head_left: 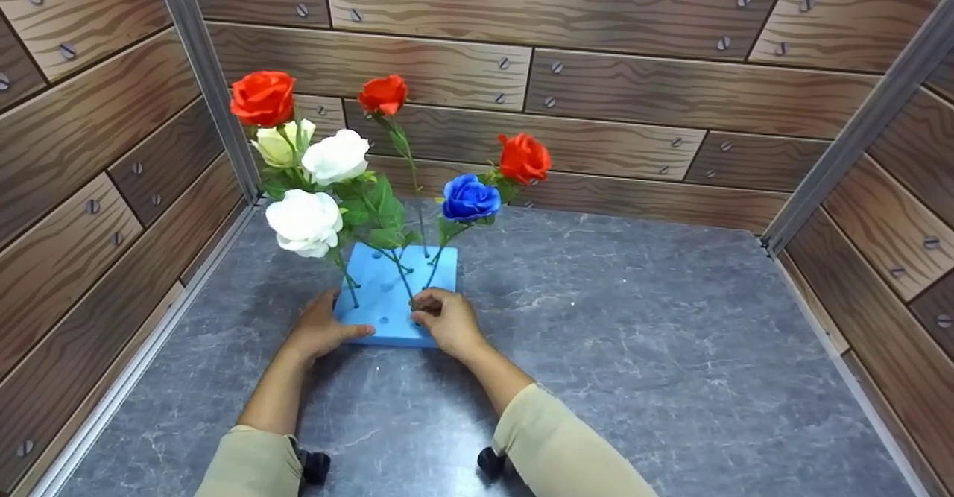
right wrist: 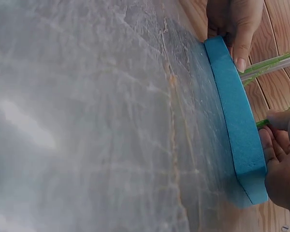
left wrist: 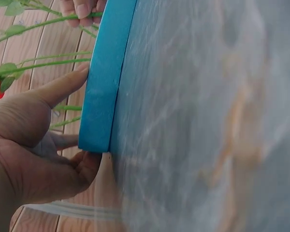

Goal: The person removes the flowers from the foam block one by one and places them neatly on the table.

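A light blue foam block with holes in its top lies on the grey tabletop, with artificial roses standing in it. My left hand grips the block's left front side, thumb on top and fingers round the edge. At the block's front right, my right hand pinches the lower end of a green stem close to the foam surface. That stem leans up and left into the leaves; which bloom it carries is hard to tell. Around it are a white rose, a blue rose and a red rose.
Further blooms stand over the block: another white rose, a pale yellow rose and two more red ones. A wood-patterned back wall and side walls enclose the grey tabletop, joined by metal corner rails.
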Motion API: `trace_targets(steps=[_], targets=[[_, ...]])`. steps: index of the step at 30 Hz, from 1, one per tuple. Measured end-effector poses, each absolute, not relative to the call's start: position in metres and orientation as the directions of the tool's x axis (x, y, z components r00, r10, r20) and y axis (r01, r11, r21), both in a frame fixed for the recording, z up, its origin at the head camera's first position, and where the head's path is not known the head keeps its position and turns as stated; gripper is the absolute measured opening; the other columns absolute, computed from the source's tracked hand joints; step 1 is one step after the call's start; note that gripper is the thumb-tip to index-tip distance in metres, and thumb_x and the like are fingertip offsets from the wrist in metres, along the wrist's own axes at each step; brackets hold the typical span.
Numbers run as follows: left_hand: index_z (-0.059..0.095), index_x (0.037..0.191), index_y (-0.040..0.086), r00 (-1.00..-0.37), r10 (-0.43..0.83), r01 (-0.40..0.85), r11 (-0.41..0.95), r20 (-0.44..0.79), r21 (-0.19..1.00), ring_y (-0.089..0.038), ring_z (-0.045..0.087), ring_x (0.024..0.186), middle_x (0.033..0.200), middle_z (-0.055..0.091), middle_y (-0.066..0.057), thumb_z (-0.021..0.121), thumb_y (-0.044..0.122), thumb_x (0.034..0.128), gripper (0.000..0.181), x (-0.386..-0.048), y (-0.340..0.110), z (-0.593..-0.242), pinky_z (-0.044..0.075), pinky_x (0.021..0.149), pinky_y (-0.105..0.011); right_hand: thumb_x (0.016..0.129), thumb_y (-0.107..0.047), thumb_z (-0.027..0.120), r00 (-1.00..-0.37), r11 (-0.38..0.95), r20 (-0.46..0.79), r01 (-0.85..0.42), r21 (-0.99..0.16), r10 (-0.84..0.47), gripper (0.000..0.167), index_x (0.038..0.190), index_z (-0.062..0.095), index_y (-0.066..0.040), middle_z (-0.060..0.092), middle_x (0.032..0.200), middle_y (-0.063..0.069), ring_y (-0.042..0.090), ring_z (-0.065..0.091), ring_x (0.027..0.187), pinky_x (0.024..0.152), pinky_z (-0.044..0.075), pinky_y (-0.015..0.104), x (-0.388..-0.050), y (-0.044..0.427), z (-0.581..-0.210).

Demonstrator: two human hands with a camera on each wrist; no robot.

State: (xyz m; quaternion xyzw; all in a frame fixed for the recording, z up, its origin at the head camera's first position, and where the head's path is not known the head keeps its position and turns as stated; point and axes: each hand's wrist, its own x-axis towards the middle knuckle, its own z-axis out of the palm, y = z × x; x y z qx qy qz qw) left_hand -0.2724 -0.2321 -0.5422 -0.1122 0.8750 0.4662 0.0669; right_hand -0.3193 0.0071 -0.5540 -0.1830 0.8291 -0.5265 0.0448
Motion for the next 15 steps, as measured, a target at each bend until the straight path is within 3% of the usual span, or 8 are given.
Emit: trace_targets(steps=[15], targets=[[0.028,0.166,-0.007,-0.963,-0.133,-0.268,0.512,-0.234,0.816,-0.055,0.024,0.162,0.172,0.026,-0.038,0.095,0.023,0.0833,0.111,-0.2764,-0.2348,-0.5433,0.024,0.134,-0.064,0.100,-0.003,0.075,-0.933,0.310,0.143,-0.250,-0.917,-0.330,0.011,0.111,0.078,-0.002,0.079,0.108,0.016,0.016,0.072,0.096,0.081,0.058,0.022,-0.3187,0.0076,-0.5556]])
